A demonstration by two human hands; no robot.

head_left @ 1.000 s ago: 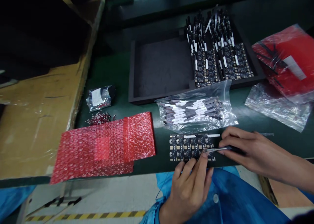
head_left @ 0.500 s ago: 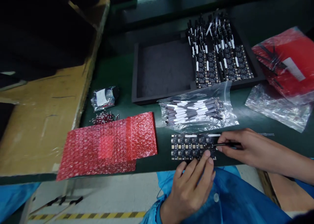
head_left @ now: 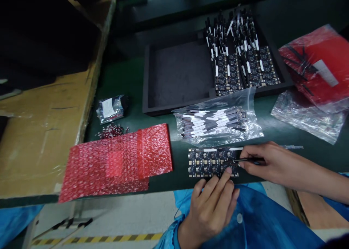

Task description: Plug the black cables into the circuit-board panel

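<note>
A dark circuit board panel with several small modules lies flat near the table's front edge. My left hand rests at the panel's lower right edge, its index fingertip on the board and its fingers stretched out. From the right, my right hand grips black tweezers, whose tips reach the right part of the panel. Thin strips with white labels lie along the panel's top edge. Just behind it, a clear zip bag holds several dark flex cables with white labels.
A black foam tray behind the bag holds several boards with cables on its right side. Red bubble wrap and a small silver bag lie left. Red packaging and a clear bag sit right.
The whole view has shifted slightly. Both hands keep nearly the same places at the panel, with the tweezers still in my right hand.
</note>
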